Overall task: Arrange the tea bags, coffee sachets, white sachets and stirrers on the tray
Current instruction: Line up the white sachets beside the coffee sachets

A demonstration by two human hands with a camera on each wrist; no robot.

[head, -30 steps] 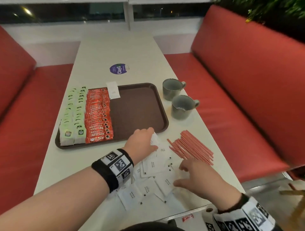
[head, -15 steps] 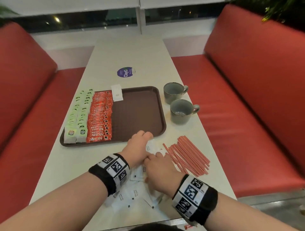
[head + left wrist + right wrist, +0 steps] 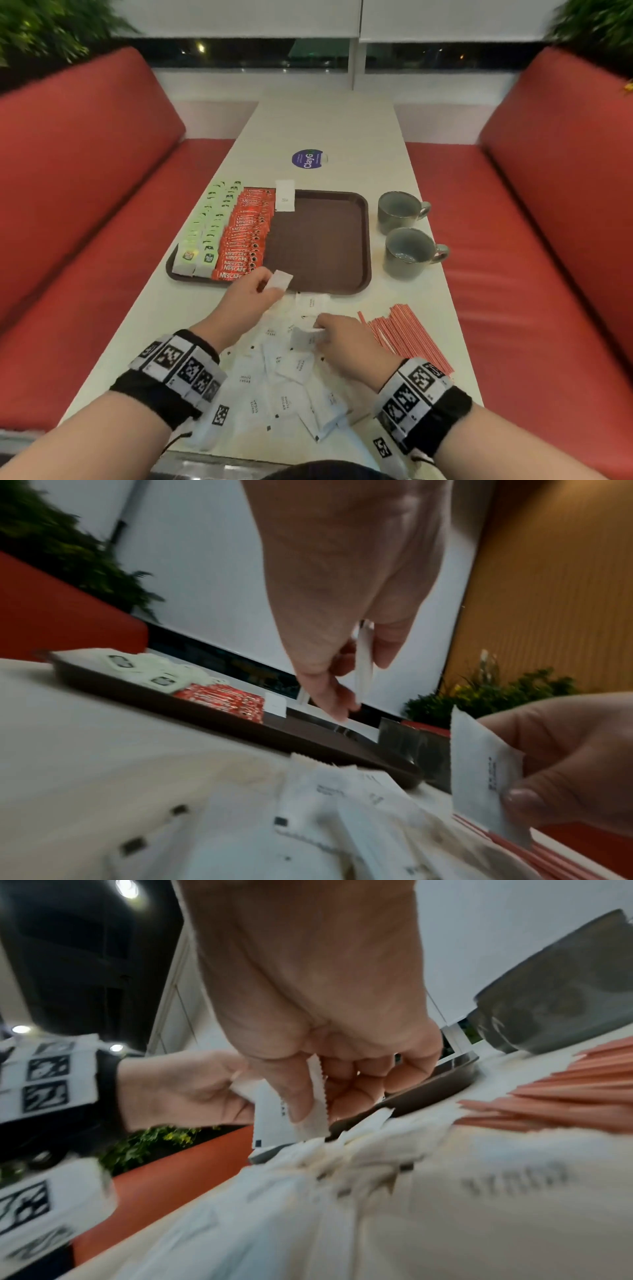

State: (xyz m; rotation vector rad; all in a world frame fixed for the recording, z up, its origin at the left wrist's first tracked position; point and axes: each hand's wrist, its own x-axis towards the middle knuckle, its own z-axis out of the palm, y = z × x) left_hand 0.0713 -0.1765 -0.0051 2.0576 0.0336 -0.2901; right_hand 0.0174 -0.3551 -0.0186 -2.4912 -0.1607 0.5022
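A brown tray point(image 3: 322, 240) holds green tea bags point(image 3: 205, 233) in rows at its left, red coffee sachets point(image 3: 245, 236) beside them and one white sachet point(image 3: 285, 195) at its far edge. My left hand point(image 3: 263, 291) pinches a white sachet point(image 3: 279, 281) over the tray's near rim; the same sachet point(image 3: 364, 658) shows edge-on in the left wrist view. My right hand point(image 3: 329, 334) pinches another white sachet point(image 3: 305, 337) just above the loose pile of white sachets point(image 3: 284, 394). Red stirrers point(image 3: 407, 335) lie in a bundle to the right of the pile.
Two grey mugs point(image 3: 399, 210) point(image 3: 409, 253) stand right of the tray. A round purple sticker point(image 3: 307, 159) marks the table point(image 3: 325, 123) beyond it. Red bench seats point(image 3: 85, 205) run along both sides. The table's near edge lies just below the sachet pile.
My left hand has lifted a white sachet from the pile and carried it to the tray's near rim. My right hand has picked up another sachet from the pile.
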